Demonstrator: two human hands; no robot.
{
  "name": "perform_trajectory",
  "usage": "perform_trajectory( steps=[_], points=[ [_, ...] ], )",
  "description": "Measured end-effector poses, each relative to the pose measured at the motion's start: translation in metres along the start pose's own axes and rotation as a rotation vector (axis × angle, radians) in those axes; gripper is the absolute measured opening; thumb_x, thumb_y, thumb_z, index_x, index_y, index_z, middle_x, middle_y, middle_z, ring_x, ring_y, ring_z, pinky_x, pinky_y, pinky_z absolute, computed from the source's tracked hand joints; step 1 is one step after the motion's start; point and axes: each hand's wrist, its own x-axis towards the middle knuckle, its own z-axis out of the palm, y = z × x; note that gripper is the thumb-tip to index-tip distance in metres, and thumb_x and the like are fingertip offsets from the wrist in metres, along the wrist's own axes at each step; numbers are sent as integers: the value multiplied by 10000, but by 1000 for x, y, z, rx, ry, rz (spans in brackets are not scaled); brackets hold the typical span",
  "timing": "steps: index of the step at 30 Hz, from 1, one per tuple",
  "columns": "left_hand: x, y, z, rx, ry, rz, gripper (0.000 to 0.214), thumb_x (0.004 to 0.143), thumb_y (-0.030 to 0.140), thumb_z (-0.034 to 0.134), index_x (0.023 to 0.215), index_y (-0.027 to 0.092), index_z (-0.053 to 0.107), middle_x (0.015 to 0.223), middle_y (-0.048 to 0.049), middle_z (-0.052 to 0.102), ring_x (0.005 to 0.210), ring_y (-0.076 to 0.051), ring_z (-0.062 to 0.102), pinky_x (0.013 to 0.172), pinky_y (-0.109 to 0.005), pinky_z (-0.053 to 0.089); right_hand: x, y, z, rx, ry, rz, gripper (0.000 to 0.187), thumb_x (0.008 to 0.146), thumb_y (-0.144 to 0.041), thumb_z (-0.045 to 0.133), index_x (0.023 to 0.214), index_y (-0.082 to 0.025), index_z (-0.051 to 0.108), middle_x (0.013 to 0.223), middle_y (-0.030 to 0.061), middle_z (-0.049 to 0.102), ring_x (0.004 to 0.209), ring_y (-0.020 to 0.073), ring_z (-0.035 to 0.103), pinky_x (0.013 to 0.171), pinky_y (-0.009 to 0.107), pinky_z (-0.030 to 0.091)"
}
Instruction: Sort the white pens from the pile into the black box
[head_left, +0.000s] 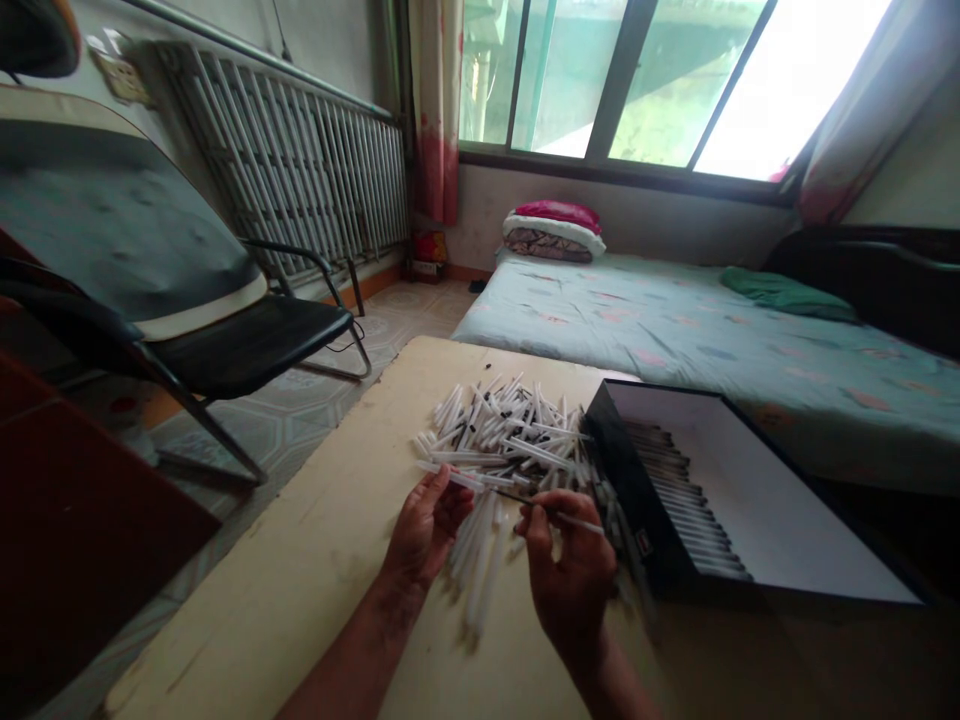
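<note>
A heap of several white pen barrels (504,438) lies on the pale table (315,590). My left hand (424,528) is closed around a bundle of white barrels that sticks out toward me. My right hand (571,580) pinches one white pen barrel (576,521), with a thin dark refill (514,496) reaching between the two hands. Both hands sit at the near edge of the heap.
An open black box (739,500) with a white lining holds a row of pens along its left side, right of the heap. A black chair (225,345) stands at the left, a radiator behind it. A bed (675,330) runs beyond the table.
</note>
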Motion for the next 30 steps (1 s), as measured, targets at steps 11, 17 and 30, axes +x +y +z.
perform_trajectory(
  steps=[11, 17, 30],
  points=[
    [-3, -2, 2, -20, -16, -55, 34, 836, 133, 568, 804, 128, 580, 616, -12, 679, 478, -102, 643, 481, -175, 544, -10, 5, 10, 67, -43, 72, 57, 859, -213, 504, 888, -203, 552, 755, 17, 595, 663, 148, 646, 629, 277, 530],
    [-5, -6, 3, -130, -50, -176, 172, 894, 123, 469, 789, 107, 606, 610, -31, 690, 490, -99, 652, 471, -168, 544, -2, 3, 14, 119, -249, 126, 116, 851, -226, 514, 953, -198, 564, 805, 26, 620, 675, 137, 618, 616, 255, 513],
    [1, 5, 0, -265, 104, -127, 201, 875, 86, 485, 719, 124, 606, 572, -30, 691, 477, -115, 656, 453, -183, 545, 26, 60, -2, -769, -521, 98, 170, 828, -131, 486, 755, -195, 626, 824, 56, 616, 852, 193, 548, 777, 283, 372]
  ],
)
